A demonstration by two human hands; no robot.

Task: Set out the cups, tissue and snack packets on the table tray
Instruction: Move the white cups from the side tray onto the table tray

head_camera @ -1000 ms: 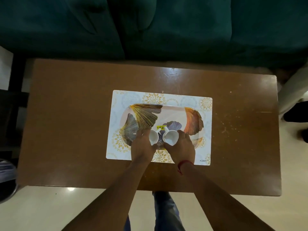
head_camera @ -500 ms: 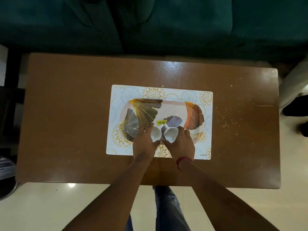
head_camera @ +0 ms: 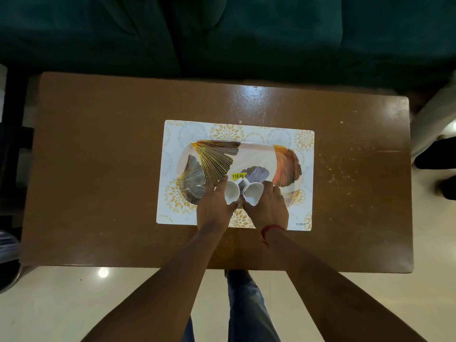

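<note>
A leaf-patterned tray (head_camera: 256, 156) with a yellow price sticker lies on a floral placemat (head_camera: 306, 193) in the middle of the brown table (head_camera: 98, 169). My left hand (head_camera: 213, 208) grips a small white cup (head_camera: 231, 191), tilted with its mouth facing me, over the tray's near edge. My right hand (head_camera: 267, 208) grips a second white cup (head_camera: 253, 193) the same way, right beside the first. The two cups nearly touch. No tissue or snack packets are in view.
A dark green sofa (head_camera: 222, 33) runs along the table's far side. My legs and a pale tiled floor (head_camera: 61, 304) lie below the table's near edge. Dark objects stand at the left and right edges of the view.
Both hands with their cups have stayed at the tray's near edge, shifting only slightly. The camera view has drifted a little.
</note>
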